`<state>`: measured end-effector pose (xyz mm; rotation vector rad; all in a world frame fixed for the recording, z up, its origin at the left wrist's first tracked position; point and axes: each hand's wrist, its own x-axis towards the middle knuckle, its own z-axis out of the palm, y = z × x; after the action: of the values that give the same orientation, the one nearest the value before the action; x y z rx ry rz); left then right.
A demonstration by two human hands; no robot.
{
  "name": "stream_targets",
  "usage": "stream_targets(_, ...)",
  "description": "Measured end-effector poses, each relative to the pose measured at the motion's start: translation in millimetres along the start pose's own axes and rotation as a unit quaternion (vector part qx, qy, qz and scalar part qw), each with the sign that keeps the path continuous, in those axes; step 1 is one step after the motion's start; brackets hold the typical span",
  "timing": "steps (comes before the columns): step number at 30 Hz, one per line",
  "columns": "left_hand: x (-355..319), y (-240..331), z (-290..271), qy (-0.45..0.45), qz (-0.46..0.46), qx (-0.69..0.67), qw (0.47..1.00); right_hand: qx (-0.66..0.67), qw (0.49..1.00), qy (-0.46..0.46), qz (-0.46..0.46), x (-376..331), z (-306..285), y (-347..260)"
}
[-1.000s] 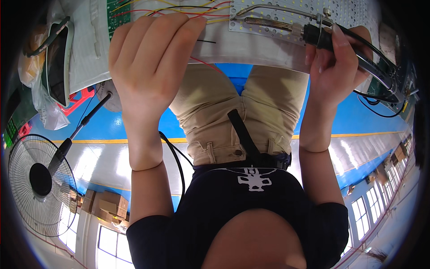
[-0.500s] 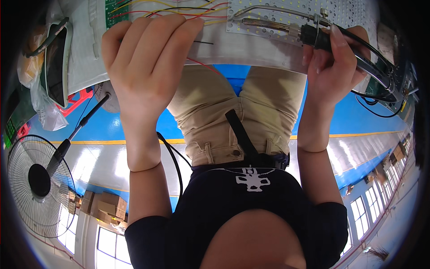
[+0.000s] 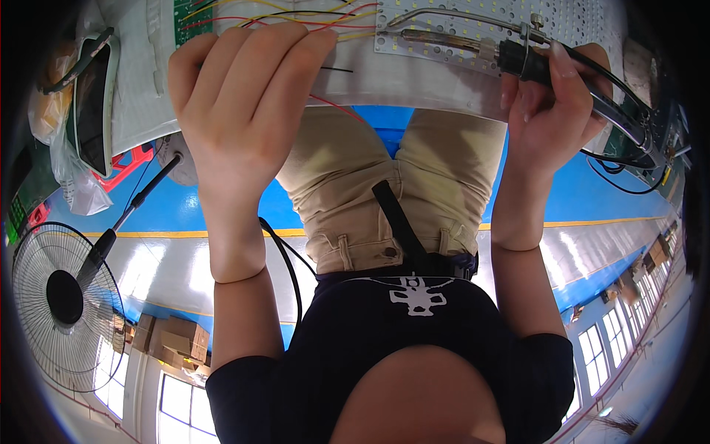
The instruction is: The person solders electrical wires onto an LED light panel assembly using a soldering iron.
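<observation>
While the right hand (image 3: pixel 551 111) at the upper right of the frame is clamped around the black grip of a soldering iron (image 3: pixel 473 46), its metal shaft lies almost flat across a perforated white LED panel (image 3: pixel 473 22) at the top centre, the tip pointing toward the left edge of that panel. The left hand (image 3: pixel 237 111), upper left of centre, rests with fingers together and curled down over the front edge of the white worktop (image 3: pixel 140 81), pressing near the red and yellow wires (image 3: pixel 296 15) that run from a green circuit board (image 3: pixel 192 11) to the panel; it grips nothing that I can see.

To do this step well, I judge the left hand should pin the wires steady while keeping fingertips clear of the hot shaft, and the iron's tip should meet only the joint, briefly. The iron's black cable (image 3: pixel 629 159) loops at the right and should stay slack. A standing fan (image 3: pixel 63 296) sits lower left, a phone (image 3: pixel 92 103) at the upper left.
</observation>
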<state>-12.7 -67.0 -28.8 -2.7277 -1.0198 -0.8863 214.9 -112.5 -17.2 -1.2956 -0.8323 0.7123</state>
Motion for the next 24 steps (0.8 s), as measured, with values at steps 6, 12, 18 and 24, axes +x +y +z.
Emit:
stream_targets(6,0.5,0.2,0.1,0.0,0.001,0.002,1.0,0.005,1.0,-0.007,0.001,-0.2,0.8,-0.6)
stream_targets(12,0.6,1.3,-0.7,-0.003,-0.002,0.002,1.0,-0.006,1.0,-0.009,-0.006,-0.7,-0.5,0.5)
stream_targets(18,0.5,1.8,-0.4,-0.005,-0.006,0.006,1.0,-0.006,1.0,-0.002,0.0,0.6,-0.6,0.4)
stream_targets(24,0.1,1.8,-0.2,-0.004,-0.006,0.007,1.0,0.002,1.0,-0.006,-0.011,0.4,-1.6,3.0)
